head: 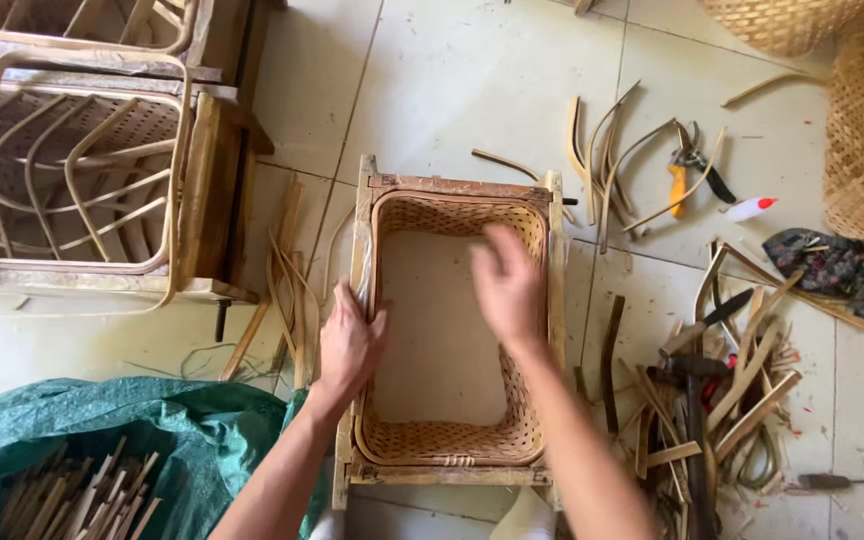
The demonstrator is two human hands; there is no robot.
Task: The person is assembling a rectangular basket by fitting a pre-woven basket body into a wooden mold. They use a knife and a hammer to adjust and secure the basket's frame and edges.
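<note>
Tan weave, green tarp, pale tiles around you

Your woven basket (452, 440) is tan with a pale bare floor, in a weathered brown wooden frame (452, 186); the tarp (167, 425) is green, the pruning shears (679, 185) have 1 orange handle, the rag (830, 268) is dark and floral.

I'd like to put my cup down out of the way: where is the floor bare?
Bare tiles lie above the woven basket, left of the bent strips, and below the rattan frame at left. It is crowded right of the basket: offcuts and a hammer, with pruning shears beyond.
</note>
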